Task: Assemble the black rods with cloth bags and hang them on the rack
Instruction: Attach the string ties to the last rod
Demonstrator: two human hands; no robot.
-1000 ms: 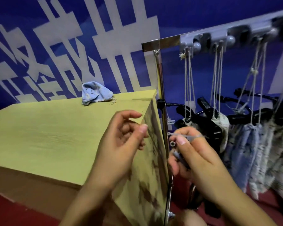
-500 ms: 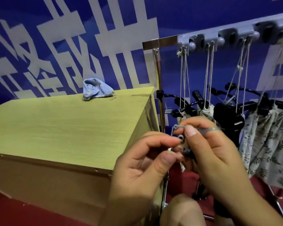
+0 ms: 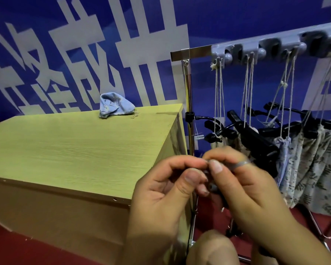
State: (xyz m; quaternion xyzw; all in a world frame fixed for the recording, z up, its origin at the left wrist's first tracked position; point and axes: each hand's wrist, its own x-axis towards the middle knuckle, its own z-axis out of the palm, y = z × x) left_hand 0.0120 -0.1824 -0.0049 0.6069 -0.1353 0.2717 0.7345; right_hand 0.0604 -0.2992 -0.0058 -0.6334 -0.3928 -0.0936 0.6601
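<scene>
A blue wall (image 3: 227, 20) with large white characters fills the background. In front of it on the left stands a light wooden box whose tabletop (image 3: 75, 150) carries a crumpled blue cloth bag (image 3: 116, 105) at its far edge. On the right, a metal rack (image 3: 189, 52) holds patterned cloth bags (image 3: 313, 165) hanging by strings, with black rods (image 3: 256, 138) among them. In the foreground, the left hand (image 3: 166, 190) and right hand (image 3: 245, 184) meet, their fingers (image 3: 215, 166) pinched together on a small dark rod end (image 3: 211, 187). A knee (image 3: 212, 247) shows below.
</scene>
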